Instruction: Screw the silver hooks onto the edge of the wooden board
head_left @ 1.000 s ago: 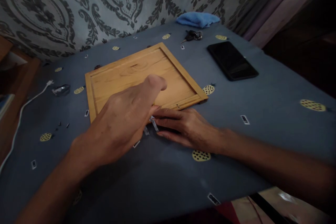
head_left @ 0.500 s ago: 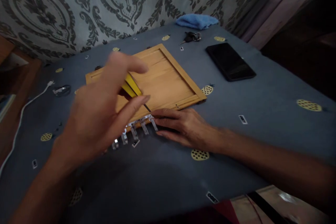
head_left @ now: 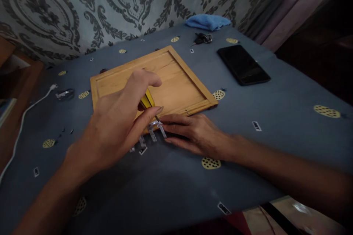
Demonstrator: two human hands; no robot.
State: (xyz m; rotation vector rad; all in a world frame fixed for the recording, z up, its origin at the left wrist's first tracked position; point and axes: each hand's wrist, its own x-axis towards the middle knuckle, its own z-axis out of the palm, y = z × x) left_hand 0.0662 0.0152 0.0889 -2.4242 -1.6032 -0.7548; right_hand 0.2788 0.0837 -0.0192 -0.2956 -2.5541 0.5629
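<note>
My left hand [head_left: 118, 121] is closed around the yellow handle of a screwdriver [head_left: 148, 99]. The shaft points down at the right end of a shiny metal hook rail [head_left: 152, 127], which lies along the near edge of a framed wooden board [head_left: 171, 77]. My right hand [head_left: 197, 134] pinches that end of the rail, its thumb below and its fingers above, against the board's edge. Several hooks hang over the edge towards me. My left hand hides the rail's left part, and the exact contact of the screwdriver tip is too small to make out.
A blue-grey cloth with pineapple prints [head_left: 289, 147] covers the table. To the right lies a black phone [head_left: 242, 65]; keys [head_left: 202, 39] and a blue cloth [head_left: 208, 22] lie at the back. Tiny dark screws [head_left: 71, 131] and a white cable [head_left: 24, 117] are at the left.
My left hand has moved down and to the right with the screwdriver, closer to the rail's right end. My right hand has stayed in place. Small screws at the left are now uncovered.
</note>
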